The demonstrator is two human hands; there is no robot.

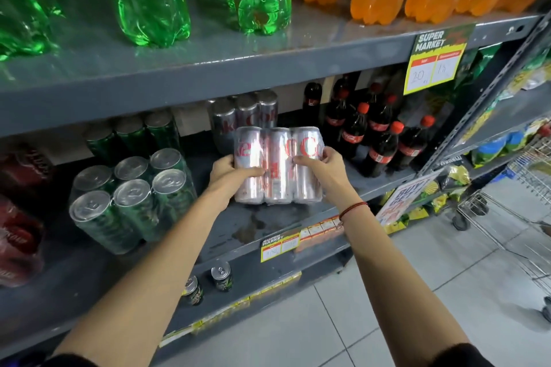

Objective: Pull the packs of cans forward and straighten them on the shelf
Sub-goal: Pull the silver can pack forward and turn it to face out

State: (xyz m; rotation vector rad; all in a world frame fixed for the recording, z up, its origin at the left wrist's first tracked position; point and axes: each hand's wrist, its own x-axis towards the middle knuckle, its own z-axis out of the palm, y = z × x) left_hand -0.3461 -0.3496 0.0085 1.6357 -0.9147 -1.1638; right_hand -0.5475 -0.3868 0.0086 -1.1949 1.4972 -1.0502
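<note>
A shrink-wrapped pack of silver cans (278,155) with red lettering stands upright on the grey middle shelf (256,226), a little back from its front edge. My left hand (229,171) grips the pack's left side and my right hand (323,167) grips its right side. A second silver pack (238,116) stands behind it, deeper on the shelf. To the left, a pack of green cans (131,199) sits near the front, tilted, with another green pack (131,134) behind it. Red can packs (18,235) sit at the far left.
Cola bottles (378,140) with red caps stand right of the silver pack. Green and orange bottles fill the shelf above. Two loose cans (208,280) stand on the lower shelf. A wet patch (253,226) marks the shelf front. A wire trolley (507,217) stands on the tiled floor at right.
</note>
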